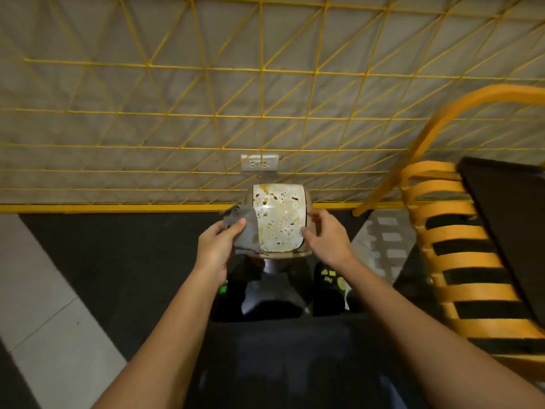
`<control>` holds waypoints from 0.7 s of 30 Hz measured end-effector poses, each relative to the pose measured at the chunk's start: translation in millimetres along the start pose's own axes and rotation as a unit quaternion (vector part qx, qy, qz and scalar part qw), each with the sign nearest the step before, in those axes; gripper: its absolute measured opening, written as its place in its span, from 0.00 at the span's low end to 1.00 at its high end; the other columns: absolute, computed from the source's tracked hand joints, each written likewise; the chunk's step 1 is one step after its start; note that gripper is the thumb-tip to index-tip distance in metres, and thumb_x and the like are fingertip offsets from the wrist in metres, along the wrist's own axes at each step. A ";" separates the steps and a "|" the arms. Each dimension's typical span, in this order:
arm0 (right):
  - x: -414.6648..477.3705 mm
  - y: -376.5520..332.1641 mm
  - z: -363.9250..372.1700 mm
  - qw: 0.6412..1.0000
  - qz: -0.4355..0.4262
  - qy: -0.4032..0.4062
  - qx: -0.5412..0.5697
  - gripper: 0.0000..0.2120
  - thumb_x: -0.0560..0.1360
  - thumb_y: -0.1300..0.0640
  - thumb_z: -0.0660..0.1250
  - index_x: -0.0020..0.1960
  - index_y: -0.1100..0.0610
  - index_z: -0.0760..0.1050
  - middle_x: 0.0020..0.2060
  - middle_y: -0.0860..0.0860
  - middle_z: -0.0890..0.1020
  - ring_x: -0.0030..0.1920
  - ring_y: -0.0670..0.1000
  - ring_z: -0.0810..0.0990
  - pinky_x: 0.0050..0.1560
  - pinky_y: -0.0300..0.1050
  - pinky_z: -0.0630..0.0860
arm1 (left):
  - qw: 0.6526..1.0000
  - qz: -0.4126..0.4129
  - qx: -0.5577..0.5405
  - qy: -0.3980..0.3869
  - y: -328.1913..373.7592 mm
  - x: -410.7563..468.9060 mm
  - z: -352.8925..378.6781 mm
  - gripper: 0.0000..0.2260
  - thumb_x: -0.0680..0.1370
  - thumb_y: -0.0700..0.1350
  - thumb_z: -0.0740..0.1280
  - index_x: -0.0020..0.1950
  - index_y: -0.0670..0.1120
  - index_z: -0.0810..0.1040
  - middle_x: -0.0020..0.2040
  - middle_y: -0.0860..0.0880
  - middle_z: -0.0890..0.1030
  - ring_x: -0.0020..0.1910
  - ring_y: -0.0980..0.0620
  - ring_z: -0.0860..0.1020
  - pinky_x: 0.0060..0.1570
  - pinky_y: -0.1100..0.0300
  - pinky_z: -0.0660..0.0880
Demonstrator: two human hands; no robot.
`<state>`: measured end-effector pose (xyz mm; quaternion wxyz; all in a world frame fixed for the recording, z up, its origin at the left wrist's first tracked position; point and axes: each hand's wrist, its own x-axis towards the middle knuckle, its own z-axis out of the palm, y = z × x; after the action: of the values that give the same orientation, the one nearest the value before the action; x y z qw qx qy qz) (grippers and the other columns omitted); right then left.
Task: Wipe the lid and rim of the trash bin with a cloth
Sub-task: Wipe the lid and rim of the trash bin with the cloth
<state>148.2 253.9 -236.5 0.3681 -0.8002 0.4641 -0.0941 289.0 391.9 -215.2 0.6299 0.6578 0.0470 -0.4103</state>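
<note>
- The left hand [216, 246] is gripping a crumpled grey cloth [241, 228], fingers and thumb curled round it, and pressing it against the left side of the bin's top, where it overlaps the left edge of the lid.
- The right hand [327, 234] is curling over the right side of the trash bin [272, 265], thumb tip at the lid's near right edge. It seems to be gripping to steady the bin, though the blur makes how firm the contact is hard to judge.
- The white swing lid [278, 219] is lying between the two hands, showing brown stains and dark specks over most of its face. The tan rim [284, 255] is framing it.
- The bin is standing on the dark floor against the far wall, just below a wall socket [259, 163], with the person's shoes [330, 280] just near of it.
- A yellow slatted chair [460, 231] and a dark table [507, 216] are standing to the right, well apart from the bin.
- Judging by the dirt, the wiping is only beginning, with the cloth placed at the lid's left edge.
- The next move is calling for a firm sweep rightward across the lid while the right hand is bracing it against swinging, then a pass round the rim.
</note>
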 end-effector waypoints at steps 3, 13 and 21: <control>19.3 13.5 18.0 0.995 -0.051 -0.025 -0.078 0.26 0.74 0.52 0.67 0.69 0.55 0.64 0.66 0.54 0.70 0.68 0.54 0.64 0.67 0.49 0.62 | 0.998 0.023 0.063 0.021 -7.1 27.5 13.7 0.08 0.73 0.41 0.70 0.50 0.40 0.79 0.47 0.42 0.82 0.47 0.45 0.81 0.44 0.55 0.79; 87.3 40.1 47.4 0.962 -0.164 -0.027 -0.218 0.34 0.74 0.46 0.65 0.74 0.56 0.56 0.74 0.57 0.60 0.75 0.57 0.54 0.73 0.52 0.53 | 0.903 0.266 0.324 0.094 -21.5 103.3 51.0 0.11 0.72 0.44 0.70 0.53 0.43 0.78 0.49 0.49 0.77 0.48 0.55 0.74 0.46 0.66 0.68; 106.5 48.9 60.3 0.959 -0.165 -0.036 -0.228 0.35 0.72 0.45 0.68 0.74 0.54 0.58 0.74 0.56 0.60 0.75 0.58 0.52 0.74 0.56 0.51 | 0.825 0.341 0.446 0.073 -45.9 123.8 77.6 0.12 0.74 0.45 0.69 0.56 0.45 0.77 0.53 0.49 0.77 0.56 0.50 0.70 0.54 0.67 0.62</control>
<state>203.7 183.1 -332.8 0.1719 -0.9311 0.3212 -0.0160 306.7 277.5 -315.5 0.3627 0.8691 -0.3221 -0.0966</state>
